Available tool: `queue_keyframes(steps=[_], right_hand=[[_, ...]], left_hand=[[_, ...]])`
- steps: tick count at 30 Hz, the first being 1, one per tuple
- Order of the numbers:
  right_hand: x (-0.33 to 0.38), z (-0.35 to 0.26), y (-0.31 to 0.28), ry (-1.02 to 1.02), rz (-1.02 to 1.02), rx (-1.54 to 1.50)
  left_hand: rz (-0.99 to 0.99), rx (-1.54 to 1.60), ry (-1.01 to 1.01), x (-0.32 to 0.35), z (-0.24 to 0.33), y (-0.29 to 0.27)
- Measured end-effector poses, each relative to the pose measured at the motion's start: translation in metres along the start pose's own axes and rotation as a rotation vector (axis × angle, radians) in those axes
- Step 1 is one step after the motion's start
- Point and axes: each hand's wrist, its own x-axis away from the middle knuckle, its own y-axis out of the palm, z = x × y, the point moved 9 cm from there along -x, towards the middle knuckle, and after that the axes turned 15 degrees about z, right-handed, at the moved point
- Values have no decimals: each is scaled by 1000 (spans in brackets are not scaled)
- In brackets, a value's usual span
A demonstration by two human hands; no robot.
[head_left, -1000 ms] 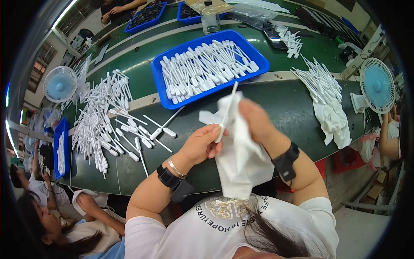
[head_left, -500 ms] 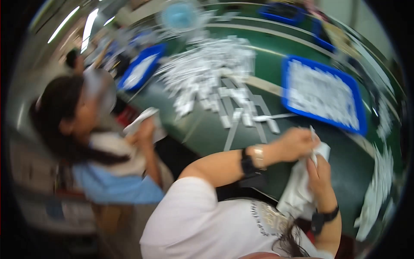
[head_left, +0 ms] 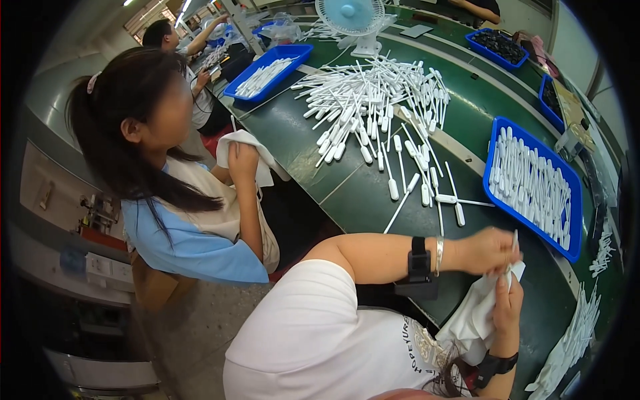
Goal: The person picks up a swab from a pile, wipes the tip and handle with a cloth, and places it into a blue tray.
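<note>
My left hand is closed in a pinch around a thin white stick, whose upper end pokes above the fingers. Just below it, my right hand grips a white cloth, which is bunched round the stick's lower part and drapes toward my lap. The stick's lower end is hidden by cloth and fingers. Beyond my hands stands a blue tray filled with rows of white sticks with thick handles. Several similar sticks lie loose on the green table, left of the tray.
A large heap of white sticks covers the table's middle, before a small fan. At left, a co-worker holds a white cloth. Another blue tray stands beyond them. More thin white pieces lie at the right edge.
The whole view has shifted, so the table, tray and my hands appear further right and lower. The blur is gone. Both hands keep their hold on the stick and cloth.
</note>
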Motion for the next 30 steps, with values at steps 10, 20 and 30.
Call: queue_keyframes(steps=[10,20,30], right_hand=[[1,-18,4,12,-89,7],[-3,-2,-11,-8,-54,158],[-3,-20,8,-130,21,148]], left_hand=[[107,117,43,5,5,-5],[308,165,58,-4,24,-41],[213,-85,278,6,16,-9]])
